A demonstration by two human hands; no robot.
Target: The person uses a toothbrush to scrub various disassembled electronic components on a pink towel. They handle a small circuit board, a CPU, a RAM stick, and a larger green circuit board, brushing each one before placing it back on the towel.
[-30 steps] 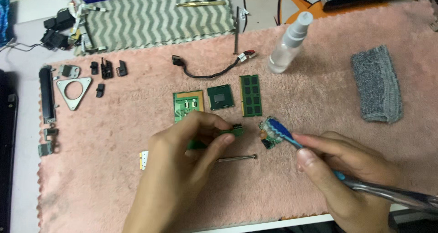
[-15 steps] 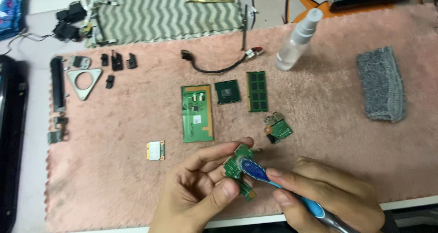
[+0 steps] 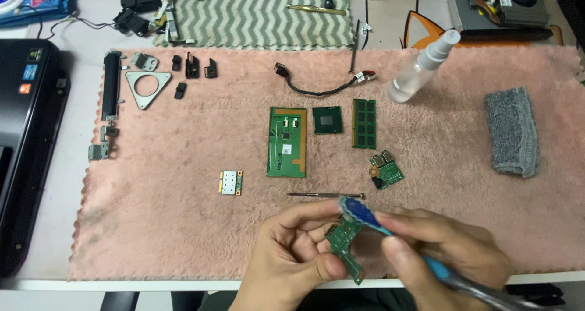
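Left hand (image 3: 286,259) fingers are pinching a small green circuit board (image 3: 345,241) at 6 o'clock, above the pink mat (image 3: 170,226). Right hand (image 3: 448,259) fingers are clamping a blue toothbrush (image 3: 361,215) on it. Risk: hard brushing may be snapping parts off or flipping the board loose.

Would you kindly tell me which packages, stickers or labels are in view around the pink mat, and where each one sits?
Blue plastic packet: top left corner beyond the mat, crumpled, blue with a white round patch.
Small stickers: on the black laptop at the left edge, little squares, blue and orange-red.
White label: on the small card left of the long green board, square, white.
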